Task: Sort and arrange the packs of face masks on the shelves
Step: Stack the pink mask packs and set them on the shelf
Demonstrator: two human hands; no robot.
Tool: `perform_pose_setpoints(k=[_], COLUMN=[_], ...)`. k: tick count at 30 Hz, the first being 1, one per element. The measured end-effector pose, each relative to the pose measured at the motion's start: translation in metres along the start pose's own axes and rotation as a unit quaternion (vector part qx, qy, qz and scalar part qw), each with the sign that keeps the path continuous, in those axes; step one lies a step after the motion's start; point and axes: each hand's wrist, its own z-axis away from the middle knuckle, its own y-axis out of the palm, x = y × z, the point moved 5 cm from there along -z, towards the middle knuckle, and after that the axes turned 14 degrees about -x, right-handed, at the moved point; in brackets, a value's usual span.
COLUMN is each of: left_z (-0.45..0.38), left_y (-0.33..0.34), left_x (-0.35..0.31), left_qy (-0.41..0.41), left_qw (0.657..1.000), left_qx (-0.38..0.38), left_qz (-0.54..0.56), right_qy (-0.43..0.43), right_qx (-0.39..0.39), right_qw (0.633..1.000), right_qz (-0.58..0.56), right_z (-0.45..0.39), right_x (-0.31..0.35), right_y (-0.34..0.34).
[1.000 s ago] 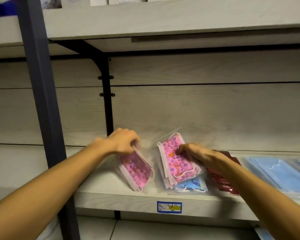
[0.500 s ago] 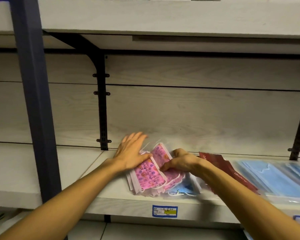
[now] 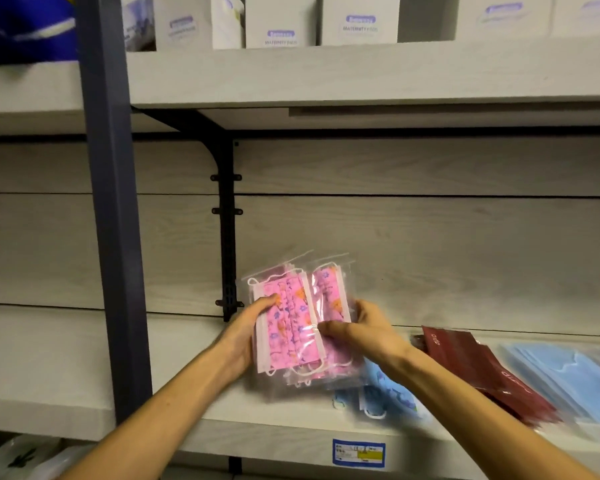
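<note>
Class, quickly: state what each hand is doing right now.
Left hand: grips the left edge of the pink mask packs.
Right hand: pinches the same pink mask packs from the right.

Frame center | left hand (image 3: 243, 336) and right hand (image 3: 368, 332) are gripping pink mask packs (image 3: 291, 327) | above shelf (image 3: 194, 386)

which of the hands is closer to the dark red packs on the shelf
Right. The right hand grips the pink mask packs just left of the dark red packs; the left hand holds the pink packs' far side, farther away.
</note>
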Motion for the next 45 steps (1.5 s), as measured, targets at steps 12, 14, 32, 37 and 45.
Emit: perform_pose_setpoints(k=[12,14,32,37,45], left_z=[0.014,0.014,0.029,0.028,0.034], left_y=[-0.034,-0.037,-0.025,-0.023,-0.028], left_x=[-0.018,-0.021,-0.032,-0.023,-0.022], left_qy=[0.215,0.223,0.280,0.267,0.278], left_qw=[0.974,0.971,0.958,0.961,0.959], left_qx=[-0.058,-0.077,-0.057,-0.073,-0.050], left_qz=[-0.042,-0.032,0.020,0.019,0.002], right_qy=[-0.026,-0.030,-0.167,-0.173,-0.154], right_qx=[-0.112,-0.115,-0.145,-0.146,-0.137], right_qw=[0.992,0.991,0.965,0.970,0.976], right_qz=[-0.061,-0.069,-0.139,-0.092,-0.065], right_z=[-0.004,-0.002,0.022,0.018,0.016], right_x=[-0.021,-0.018,0.003,-0.002,-0.008], right_y=[0.059,0.063,0.062,0.065,0.064])
